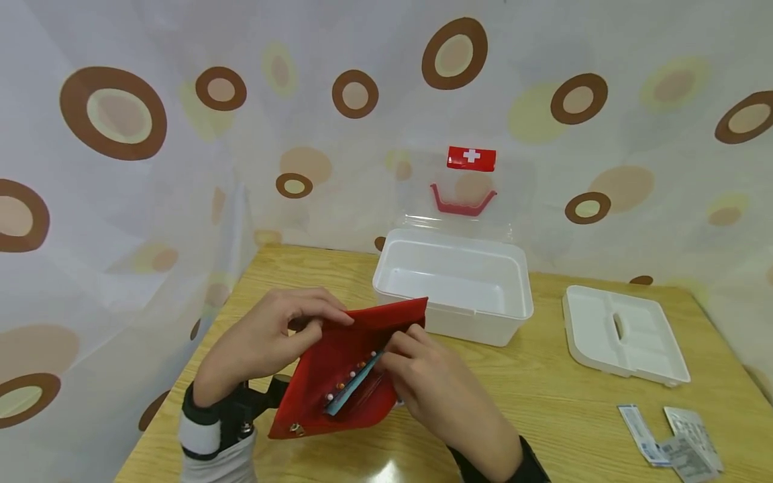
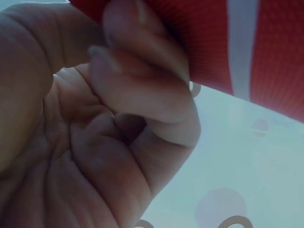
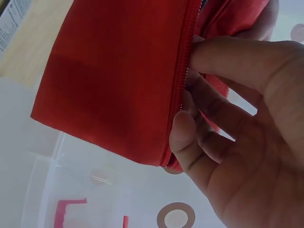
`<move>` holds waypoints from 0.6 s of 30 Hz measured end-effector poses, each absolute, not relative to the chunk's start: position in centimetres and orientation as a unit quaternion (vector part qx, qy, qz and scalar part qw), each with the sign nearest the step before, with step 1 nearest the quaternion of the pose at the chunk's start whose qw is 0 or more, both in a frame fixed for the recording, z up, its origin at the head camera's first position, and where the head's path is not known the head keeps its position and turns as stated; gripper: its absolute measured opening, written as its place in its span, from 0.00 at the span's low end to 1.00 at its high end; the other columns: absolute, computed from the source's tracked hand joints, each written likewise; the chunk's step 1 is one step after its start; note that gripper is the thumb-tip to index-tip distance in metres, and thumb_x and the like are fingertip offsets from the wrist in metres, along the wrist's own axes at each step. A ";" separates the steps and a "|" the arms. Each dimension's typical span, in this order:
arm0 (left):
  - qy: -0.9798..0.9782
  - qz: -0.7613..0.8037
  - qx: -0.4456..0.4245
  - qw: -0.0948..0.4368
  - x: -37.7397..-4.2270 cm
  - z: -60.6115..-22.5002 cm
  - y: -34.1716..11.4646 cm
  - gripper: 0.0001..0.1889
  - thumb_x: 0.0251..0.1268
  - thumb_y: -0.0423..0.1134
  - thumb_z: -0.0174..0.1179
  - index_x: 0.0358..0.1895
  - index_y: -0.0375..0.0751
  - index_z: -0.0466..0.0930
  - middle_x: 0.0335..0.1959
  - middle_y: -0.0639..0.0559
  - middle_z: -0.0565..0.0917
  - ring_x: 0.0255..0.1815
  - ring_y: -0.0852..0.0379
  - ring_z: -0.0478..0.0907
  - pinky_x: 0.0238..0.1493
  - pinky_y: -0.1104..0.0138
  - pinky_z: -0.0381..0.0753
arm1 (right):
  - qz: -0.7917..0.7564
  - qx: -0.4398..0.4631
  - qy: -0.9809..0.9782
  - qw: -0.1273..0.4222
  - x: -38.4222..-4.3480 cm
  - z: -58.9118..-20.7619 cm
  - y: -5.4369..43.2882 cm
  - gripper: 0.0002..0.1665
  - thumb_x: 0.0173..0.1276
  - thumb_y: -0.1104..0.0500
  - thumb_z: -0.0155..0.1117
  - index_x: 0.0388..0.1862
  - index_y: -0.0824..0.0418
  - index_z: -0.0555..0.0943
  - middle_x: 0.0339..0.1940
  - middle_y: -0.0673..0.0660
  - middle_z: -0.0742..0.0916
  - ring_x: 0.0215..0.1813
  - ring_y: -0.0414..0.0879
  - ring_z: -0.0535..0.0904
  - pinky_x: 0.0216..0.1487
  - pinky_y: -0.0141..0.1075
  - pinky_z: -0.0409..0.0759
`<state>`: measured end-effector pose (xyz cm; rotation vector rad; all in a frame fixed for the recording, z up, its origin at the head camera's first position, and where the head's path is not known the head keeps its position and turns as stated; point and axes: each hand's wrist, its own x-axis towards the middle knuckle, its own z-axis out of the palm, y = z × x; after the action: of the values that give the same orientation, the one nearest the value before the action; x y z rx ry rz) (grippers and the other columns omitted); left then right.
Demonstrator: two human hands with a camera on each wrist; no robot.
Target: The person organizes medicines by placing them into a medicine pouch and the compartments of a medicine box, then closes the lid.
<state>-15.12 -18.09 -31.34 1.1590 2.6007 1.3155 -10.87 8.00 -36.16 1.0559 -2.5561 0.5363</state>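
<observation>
A red zip pouch (image 1: 362, 402) is held up over the table, its mouth gaping toward the head camera. My left hand (image 1: 274, 335) pinches the pouch's upper left edge between thumb and curled fingers; in the left wrist view the red fabric (image 2: 209, 42) has a pale stripe. With my right hand (image 1: 431, 382) I grip the zipped edge at the right, some fingertips inside the mouth. In the right wrist view, the thumb and fingers straddle the zip (image 3: 183, 76). A light blue flat piece (image 1: 353, 386) and a row of small white and orange round beads (image 1: 341, 386) show inside.
Behind the pouch stands a white box (image 1: 453, 325) with its clear lid raised, bearing a red label with a white cross (image 1: 471, 158). To the right lie a white tray insert (image 1: 652, 329) with a handle and several small flat packets (image 1: 643, 433) on the wooden table (image 1: 543, 416).
</observation>
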 end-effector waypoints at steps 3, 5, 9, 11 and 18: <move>0.828 0.419 0.372 -0.003 -15.1 -31.4 -18.3 0.22 0.66 0.20 0.50 0.49 0.46 0.89 0.48 0.56 0.87 0.43 0.54 0.83 0.38 0.67 0.82 | 0.193 0.364 -0.896 0.162 -11.0 -36.5 8.0 0.12 0.59 0.62 0.78 0.42 0.53 0.89 0.41 0.46 0.84 0.44 0.40 0.73 0.44 0.31 0.79; 0.826 0.421 0.375 -0.004 -15.2 -31.5 -18.3 0.23 0.66 0.20 0.50 0.49 0.46 0.89 0.48 0.56 0.87 0.43 0.53 0.83 0.39 0.67 0.83 | 0.196 0.359 -0.898 0.162 -11.0 -36.5 8.2 0.12 0.59 0.61 0.78 0.42 0.53 0.88 0.42 0.46 0.85 0.46 0.41 0.73 0.45 0.32 0.80; 0.826 0.419 0.376 -0.002 -15.3 -31.5 -18.5 0.23 0.66 0.20 0.49 0.49 0.46 0.89 0.48 0.57 0.86 0.44 0.54 0.83 0.40 0.66 0.83 | 0.216 0.350 -0.897 0.163 -11.1 -36.4 8.4 0.11 0.60 0.61 0.77 0.42 0.53 0.88 0.45 0.46 0.84 0.49 0.41 0.73 0.47 0.33 0.81; 0.828 0.419 0.372 -0.002 -15.3 -31.6 -18.6 0.23 0.67 0.20 0.49 0.50 0.47 0.89 0.49 0.56 0.86 0.44 0.55 0.83 0.40 0.66 0.83 | 0.226 0.345 -0.896 0.162 -11.0 -36.3 8.6 0.11 0.62 0.61 0.76 0.44 0.53 0.88 0.46 0.46 0.84 0.50 0.41 0.73 0.47 0.34 0.82; 0.831 0.424 0.360 -0.030 -15.1 -31.7 -18.9 0.25 0.67 0.20 0.47 0.51 0.49 0.88 0.48 0.56 0.86 0.42 0.55 0.80 0.36 0.68 0.79 | 0.256 0.354 -0.889 0.133 -10.7 -36.0 8.9 0.10 0.63 0.65 0.70 0.44 0.55 0.87 0.46 0.45 0.84 0.51 0.39 0.72 0.48 0.32 0.81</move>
<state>-15.08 -18.90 -31.73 1.1514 2.6600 1.3575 -10.69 8.92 -35.96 1.0281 -2.5794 0.7435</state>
